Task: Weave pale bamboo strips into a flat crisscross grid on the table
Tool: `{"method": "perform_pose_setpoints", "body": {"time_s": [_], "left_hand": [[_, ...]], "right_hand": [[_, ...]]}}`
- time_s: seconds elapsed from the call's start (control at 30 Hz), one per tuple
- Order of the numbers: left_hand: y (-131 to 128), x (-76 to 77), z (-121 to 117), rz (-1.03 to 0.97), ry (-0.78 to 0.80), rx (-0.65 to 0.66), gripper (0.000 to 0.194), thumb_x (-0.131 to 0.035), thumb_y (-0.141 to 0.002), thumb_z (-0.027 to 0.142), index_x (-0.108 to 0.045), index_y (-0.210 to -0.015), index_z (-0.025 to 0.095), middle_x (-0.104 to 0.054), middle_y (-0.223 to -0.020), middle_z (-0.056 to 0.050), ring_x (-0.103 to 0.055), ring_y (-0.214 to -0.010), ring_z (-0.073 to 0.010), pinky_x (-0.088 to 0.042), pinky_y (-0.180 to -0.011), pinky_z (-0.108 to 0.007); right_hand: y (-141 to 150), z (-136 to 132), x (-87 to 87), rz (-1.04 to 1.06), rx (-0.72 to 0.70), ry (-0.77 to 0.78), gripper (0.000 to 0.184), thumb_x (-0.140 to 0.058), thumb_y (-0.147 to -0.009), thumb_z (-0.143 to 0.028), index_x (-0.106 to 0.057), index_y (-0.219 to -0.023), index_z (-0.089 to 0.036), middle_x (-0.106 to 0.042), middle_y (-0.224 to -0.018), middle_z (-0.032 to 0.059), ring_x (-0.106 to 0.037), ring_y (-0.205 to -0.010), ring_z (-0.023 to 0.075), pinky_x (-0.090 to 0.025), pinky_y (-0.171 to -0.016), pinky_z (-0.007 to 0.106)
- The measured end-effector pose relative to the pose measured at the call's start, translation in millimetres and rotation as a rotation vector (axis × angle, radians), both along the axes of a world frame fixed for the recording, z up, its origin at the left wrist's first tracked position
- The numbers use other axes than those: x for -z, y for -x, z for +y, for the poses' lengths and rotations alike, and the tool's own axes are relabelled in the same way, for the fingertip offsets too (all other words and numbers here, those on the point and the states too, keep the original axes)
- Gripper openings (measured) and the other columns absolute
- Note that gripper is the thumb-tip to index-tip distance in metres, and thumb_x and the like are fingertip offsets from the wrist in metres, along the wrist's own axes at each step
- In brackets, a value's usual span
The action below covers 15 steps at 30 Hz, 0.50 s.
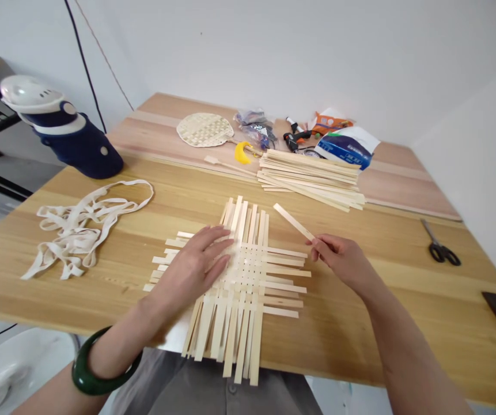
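Note:
A partly woven mat of pale bamboo strips lies on the wooden table in front of me, its near ends overhanging the edge. My left hand rests flat on the mat's left part, fingers stretched out. My right hand is just right of the mat, pinching one loose bamboo strip that points up and to the left above the weave.
A stack of spare strips lies behind the mat. White cloth tape is tangled at the left, near a blue and white device. A woven fan, glue gun and packets sit at the back; scissors at right.

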<state>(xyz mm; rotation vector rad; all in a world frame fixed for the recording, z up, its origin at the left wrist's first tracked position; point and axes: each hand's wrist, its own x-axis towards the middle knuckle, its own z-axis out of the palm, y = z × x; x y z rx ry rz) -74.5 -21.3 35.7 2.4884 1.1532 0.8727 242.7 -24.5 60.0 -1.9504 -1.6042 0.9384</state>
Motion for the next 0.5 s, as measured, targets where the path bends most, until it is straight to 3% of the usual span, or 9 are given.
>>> {"method": "perform_pose_setpoints", "body": {"time_s": [0.13,0.3,0.5], "left_hand": [[0.1,-2.7,8.8,-0.043,0.037,-0.033,0.026,-0.05,-0.097,0.025,-0.067,-0.116,0.019,-0.064,-0.127,-0.01,-0.06,-0.12,-0.0229,-0.052,-0.103,-0.042],[-20.5,-6.6,22.3,-0.124,0.1,-0.04,0.027,-0.051,-0.096,0.025,-0.069,-0.114,0.017,-0.066,-0.124,-0.009,-0.065,-0.112,-0.0222,-0.054,-0.099,-0.04],[-51.0,2.6,39.4,-0.274,0.192,0.008,0.024,-0.055,-0.092,0.022,-0.073,-0.107,0.019,-0.07,-0.117,-0.008,-0.067,-0.107,-0.0202,-0.054,-0.099,-0.038]], "right_hand": [[-6.8,-4.9,-1.6,0.056,-0.04,0.087,0.031,-0.049,-0.086,-0.047,-0.064,-0.08,-0.02,-0.063,-0.063,0.0,-0.045,-0.051,0.0116,-0.035,-0.053,0.026],[-11.4,-2.7,-13.7,-0.109,-0.165,0.152,0.036,-0.047,-0.084,-0.048,-0.058,-0.064,-0.021,-0.059,-0.06,-0.0006,-0.046,-0.052,0.0118,-0.035,-0.052,0.025],[-20.9,6.3,-20.1,-0.192,-0.248,0.232,0.034,-0.044,-0.085,-0.047,-0.062,-0.074,-0.021,-0.06,-0.058,-0.0011,-0.049,-0.055,0.0139,-0.036,-0.053,0.026]]}}
